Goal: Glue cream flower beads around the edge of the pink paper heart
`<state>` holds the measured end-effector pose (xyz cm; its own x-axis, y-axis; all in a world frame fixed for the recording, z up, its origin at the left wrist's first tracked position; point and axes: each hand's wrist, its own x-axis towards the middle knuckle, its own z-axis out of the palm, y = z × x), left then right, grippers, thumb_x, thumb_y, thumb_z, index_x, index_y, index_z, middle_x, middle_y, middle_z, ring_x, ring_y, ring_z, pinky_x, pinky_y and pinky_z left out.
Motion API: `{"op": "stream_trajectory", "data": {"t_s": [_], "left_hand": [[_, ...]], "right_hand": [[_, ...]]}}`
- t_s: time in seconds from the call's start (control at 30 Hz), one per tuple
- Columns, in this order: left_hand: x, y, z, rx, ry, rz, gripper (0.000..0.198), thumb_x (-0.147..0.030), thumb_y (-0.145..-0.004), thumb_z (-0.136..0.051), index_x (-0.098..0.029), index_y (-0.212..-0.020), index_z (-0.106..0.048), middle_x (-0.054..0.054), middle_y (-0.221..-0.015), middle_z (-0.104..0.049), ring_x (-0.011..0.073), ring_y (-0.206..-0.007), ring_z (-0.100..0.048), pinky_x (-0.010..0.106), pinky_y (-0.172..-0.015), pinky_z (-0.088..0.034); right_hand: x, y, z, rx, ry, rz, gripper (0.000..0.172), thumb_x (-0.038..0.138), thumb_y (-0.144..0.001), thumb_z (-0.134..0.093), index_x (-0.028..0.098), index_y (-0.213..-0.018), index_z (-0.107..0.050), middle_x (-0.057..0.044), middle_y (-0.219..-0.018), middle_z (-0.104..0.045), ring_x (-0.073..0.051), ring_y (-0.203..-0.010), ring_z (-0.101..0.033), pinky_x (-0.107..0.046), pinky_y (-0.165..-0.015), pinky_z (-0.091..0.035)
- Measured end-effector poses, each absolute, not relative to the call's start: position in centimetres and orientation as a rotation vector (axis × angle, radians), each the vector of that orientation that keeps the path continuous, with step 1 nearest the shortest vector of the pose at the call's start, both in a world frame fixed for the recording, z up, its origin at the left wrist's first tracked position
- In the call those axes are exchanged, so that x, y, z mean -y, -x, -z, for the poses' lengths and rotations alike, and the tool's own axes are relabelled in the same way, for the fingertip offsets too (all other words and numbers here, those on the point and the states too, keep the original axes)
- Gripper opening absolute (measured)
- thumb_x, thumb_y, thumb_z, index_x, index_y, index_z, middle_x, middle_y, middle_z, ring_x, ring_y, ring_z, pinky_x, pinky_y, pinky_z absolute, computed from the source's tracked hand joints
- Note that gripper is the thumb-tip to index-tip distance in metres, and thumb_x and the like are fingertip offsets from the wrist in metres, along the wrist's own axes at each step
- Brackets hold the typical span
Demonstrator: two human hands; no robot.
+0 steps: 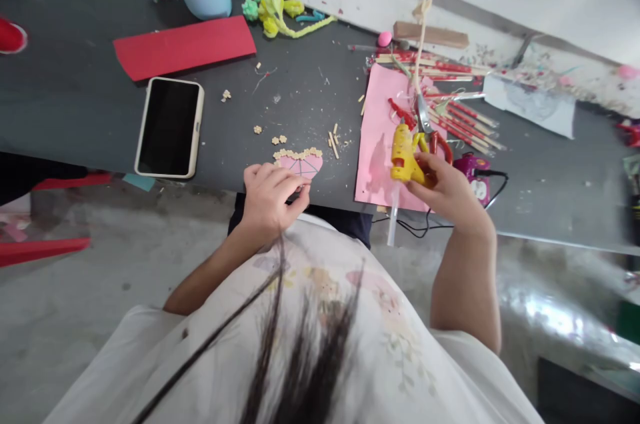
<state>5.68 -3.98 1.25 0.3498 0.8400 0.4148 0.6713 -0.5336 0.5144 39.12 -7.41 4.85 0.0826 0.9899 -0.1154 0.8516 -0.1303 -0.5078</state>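
Right hand (447,193) grips the yellow glue gun (401,152) right of centre, left hand (271,195) curls over the mid-frame pink heart (303,167), hold unclear, and one careless lift could snag those scissors (424,117)!

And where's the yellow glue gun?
In the head view, the yellow glue gun is in the right hand, over the pink sheet, to the right of the pink heart.
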Motion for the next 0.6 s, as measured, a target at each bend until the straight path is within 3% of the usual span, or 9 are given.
{"op": "stream_trajectory", "data": {"t_s": [0.2, 0.4, 0.6], "left_hand": [[2.7, -8.5, -3.0, -1.077, -2.277, -0.937, 0.02, -0.024, -0.096, -0.051, -0.021, -0.099, -0.071, 0.003, -0.096, -0.074, 0.0169, -0.093, -0.064, 0.031, -0.086, -0.046], [2.2, -12.5, -4.0, -0.936, -2.268, -0.794, 0.023, -0.027, -0.095, -0.06, -0.017, -0.114, -0.068, 0.004, -0.102, -0.073, 0.0173, -0.093, -0.064, 0.029, -0.084, -0.047], [2.6, -14.1, -3.4, -0.993, -2.42, -0.883, 0.022, -0.032, -0.098, -0.055, -0.018, -0.106, -0.069, 0.005, -0.098, -0.073, 0.0189, -0.092, -0.064, 0.032, -0.081, -0.045]], "right_hand": [[9.3, -37.9, -4.0, 1.698, 1.833, -0.858, 0.049, 0.029, -0.076, -0.07, 0.02, -0.124, -0.061, -0.007, -0.109, -0.07, -0.02, -0.089, -0.068, -0.034, -0.079, -0.056], [10.2, -36.1, -4.2, 1.599, 1.664, -1.041, 0.049, 0.034, -0.075, -0.074, 0.023, -0.12, -0.062, -0.006, -0.109, -0.071, -0.021, -0.093, -0.069, -0.033, -0.08, -0.059], [10.7, -35.8, -3.7, 1.488, 1.562, -1.163, 0.048, 0.035, -0.077, -0.073, 0.023, -0.122, -0.06, -0.006, -0.115, -0.069, -0.02, -0.097, -0.069, -0.035, -0.087, -0.058]]}}
